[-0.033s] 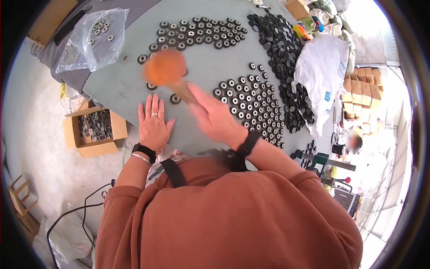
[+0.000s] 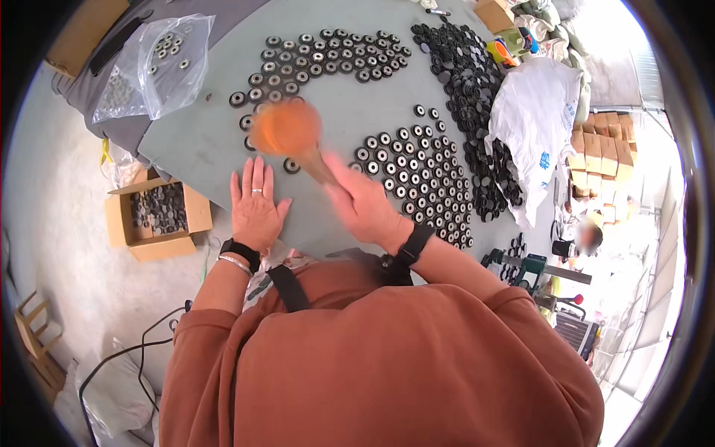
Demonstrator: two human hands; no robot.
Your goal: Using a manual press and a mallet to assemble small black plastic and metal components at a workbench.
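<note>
My right hand (image 2: pixel 365 203) is wrapped round the wooden handle of a mallet. The mallet's orange head (image 2: pixel 287 127), smeared by motion, is over the left part of the grey table (image 2: pixel 328 104). It partly hides some black rings with metal centres (image 2: pixel 237 99). One such ring (image 2: pixel 291 165) lies just below the mallet head, partly covered. My left hand (image 2: pixel 255 205) rests flat on the table near its edge, fingers stretched out and holding nothing. Many more rings stand in rows at the back (image 2: pixel 318 56) and to the right (image 2: pixel 412 162).
Loose black discs (image 2: pixel 477 112) are heaped along the table's right side beside a white plastic bag (image 2: pixel 535 104). A clear bag (image 2: pixel 167 71) of metal parts lies at the back left. On the floor stands a carton (image 2: pixel 197 212) of dark parts. A green machine (image 2: pixel 530 270) is at right.
The mallet head has shifted down and a little right, towards me, with my right hand moving slightly. My left hand stays in place.
</note>
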